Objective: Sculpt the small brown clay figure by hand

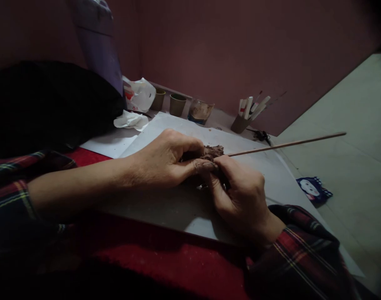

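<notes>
A rough lump of brown clay (214, 151) is between my two hands, over the white board (159, 208). My left hand (170, 160) is closed around it from the left, with a clay-smeared thumb along the near side. From the right, my right hand (240, 187) pinches at the lump, its thumb and bent forefinger meeting close to the left thumb. A long thin brown stick (287, 145) stretches from beside the clay out to the right, past the board's edge. Fingers hide where the stick meets the clay and most of the lump's underside.
Along the wall stand two cups (178, 104), a clay-smeared glass (200, 111) and a holder of tools (241, 123). A crumpled tissue (131, 120), a plastic bag (142, 93) and a purple container (99, 50) are at back left. Red cloth (171, 266) lies in front.
</notes>
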`<control>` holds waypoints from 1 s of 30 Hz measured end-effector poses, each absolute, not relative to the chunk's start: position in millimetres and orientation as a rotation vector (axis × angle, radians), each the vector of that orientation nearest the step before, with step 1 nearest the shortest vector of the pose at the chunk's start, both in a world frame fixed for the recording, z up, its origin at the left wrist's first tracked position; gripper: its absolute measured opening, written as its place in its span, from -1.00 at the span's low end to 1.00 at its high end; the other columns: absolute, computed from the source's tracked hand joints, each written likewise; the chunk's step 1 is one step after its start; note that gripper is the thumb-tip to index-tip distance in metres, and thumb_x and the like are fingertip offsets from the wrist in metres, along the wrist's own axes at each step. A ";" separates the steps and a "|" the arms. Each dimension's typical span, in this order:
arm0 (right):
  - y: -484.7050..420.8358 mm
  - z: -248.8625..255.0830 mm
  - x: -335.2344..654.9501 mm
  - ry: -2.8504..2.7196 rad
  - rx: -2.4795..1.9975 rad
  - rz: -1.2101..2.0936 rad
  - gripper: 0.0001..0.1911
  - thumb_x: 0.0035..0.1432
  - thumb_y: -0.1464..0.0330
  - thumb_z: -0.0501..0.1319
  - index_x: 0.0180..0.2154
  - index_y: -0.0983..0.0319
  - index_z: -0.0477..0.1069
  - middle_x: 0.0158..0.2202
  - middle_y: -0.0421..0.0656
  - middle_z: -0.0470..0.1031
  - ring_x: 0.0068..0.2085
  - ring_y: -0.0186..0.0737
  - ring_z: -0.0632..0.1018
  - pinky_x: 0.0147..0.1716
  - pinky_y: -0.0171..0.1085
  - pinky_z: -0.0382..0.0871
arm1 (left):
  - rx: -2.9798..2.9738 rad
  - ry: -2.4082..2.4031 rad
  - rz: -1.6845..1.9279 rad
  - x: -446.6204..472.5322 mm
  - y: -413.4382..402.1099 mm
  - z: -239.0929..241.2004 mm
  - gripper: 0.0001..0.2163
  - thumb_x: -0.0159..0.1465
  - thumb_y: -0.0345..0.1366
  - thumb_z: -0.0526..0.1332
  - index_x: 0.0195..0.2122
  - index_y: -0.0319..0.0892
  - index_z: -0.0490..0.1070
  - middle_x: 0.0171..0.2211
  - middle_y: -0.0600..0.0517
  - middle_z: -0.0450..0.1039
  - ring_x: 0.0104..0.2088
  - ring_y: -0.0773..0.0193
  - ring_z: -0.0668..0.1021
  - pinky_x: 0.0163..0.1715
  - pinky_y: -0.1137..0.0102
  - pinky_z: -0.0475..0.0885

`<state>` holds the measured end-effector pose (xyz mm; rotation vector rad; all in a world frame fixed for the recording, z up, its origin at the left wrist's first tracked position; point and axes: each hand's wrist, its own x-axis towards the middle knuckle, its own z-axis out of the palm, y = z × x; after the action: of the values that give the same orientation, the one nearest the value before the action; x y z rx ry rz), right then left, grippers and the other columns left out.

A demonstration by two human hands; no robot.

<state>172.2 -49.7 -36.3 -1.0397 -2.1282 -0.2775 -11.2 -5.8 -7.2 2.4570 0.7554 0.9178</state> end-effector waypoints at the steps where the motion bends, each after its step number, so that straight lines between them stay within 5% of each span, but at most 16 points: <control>1: -49.8 -36.4 172.2 -2.130 -1.044 -0.273 -0.88 0.21 0.39 0.14 -0.39 0.25 0.37 -0.52 -0.17 0.44 -0.52 -0.30 0.41 -0.50 -0.31 0.23 | 2.459 0.756 0.918 -11.2 -5.7 -7.3 -0.78 0.25 -0.24 0.20 -0.39 -0.29 0.52 -0.54 0.03 0.50 -0.53 0.37 0.45 -0.49 0.48 0.32; 30: -48.9 -37.8 173.8 -2.129 -1.030 -0.296 -0.89 0.21 0.38 0.13 -0.37 0.25 0.36 -0.52 -0.16 0.45 -0.50 -0.29 0.42 -0.49 -0.31 0.23 | 2.453 0.769 0.907 -10.5 -6.4 -6.7 -0.79 0.24 -0.25 0.20 -0.40 -0.30 0.53 -0.55 0.04 0.49 -0.52 0.37 0.46 -0.48 0.48 0.32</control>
<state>173.8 -48.9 -37.8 -1.0302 -2.1294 -0.2957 -10.5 -6.4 -6.7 2.4531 0.7688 0.9069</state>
